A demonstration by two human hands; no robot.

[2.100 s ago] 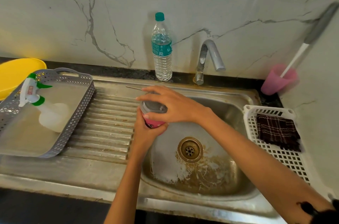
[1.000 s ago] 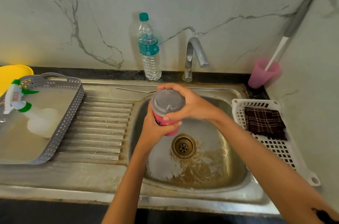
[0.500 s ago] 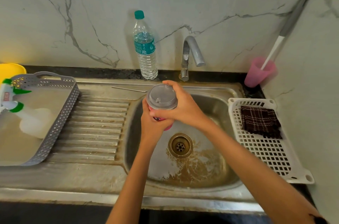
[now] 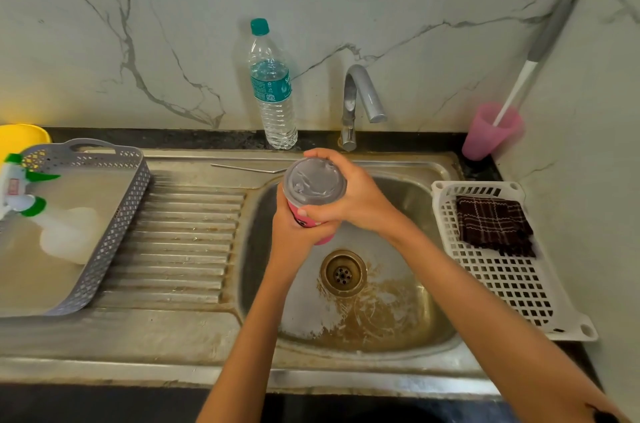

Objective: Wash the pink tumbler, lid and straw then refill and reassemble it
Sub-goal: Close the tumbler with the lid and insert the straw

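Pink tumbler (image 4: 313, 222) sits mid-frame over the sink (image 4: 398, 312), a bit higher and more upright than half a second back, grey lid (image 4: 314, 185) still on. Left hand (image 4: 294, 232) grip wraps the body from below; right hand (image 4: 349, 196) grip closes round the lid rim. One metal straw (image 4: 247, 168) lies on the sink ledge behind. One water bottle (image 4: 272, 87), one tap (image 4: 356, 104), two baskets: grey (image 4: 114, 222) left, white (image 4: 512, 277) right.
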